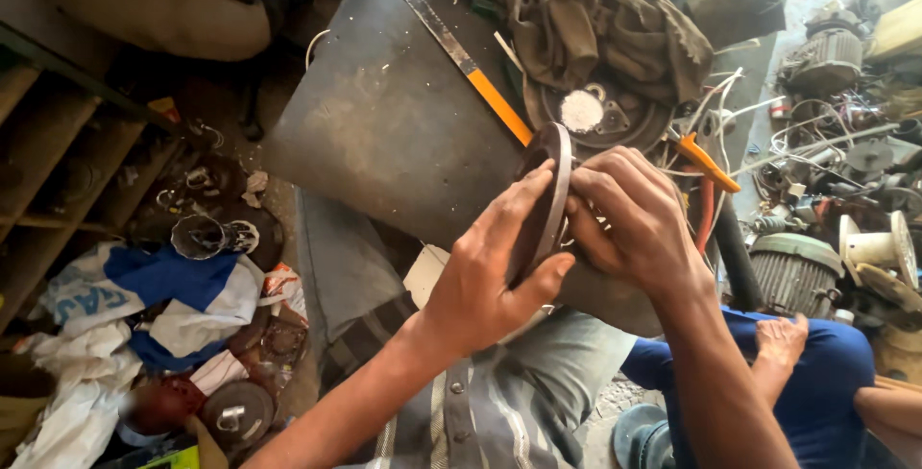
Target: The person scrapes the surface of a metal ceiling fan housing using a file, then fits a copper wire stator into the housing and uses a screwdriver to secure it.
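Note:
My left hand [490, 267] grips a dark round metal disc [545, 167], held on edge over the front of a dark work board [384, 114]. The palm lies against the disc's flat left face and the thumb hooks under its rim. My right hand [629, 215] presses against the other face, fingers curled at the rim and at something behind the disc that is hidden from me.
A hacksaw with an orange handle [499, 104] lies across the board, next to a round motor cover [600, 114] and an olive cloth [595, 23]. Motors and wires crowd the right. Another person in blue [816, 392] sits at lower right. Rags and parts litter the floor at left.

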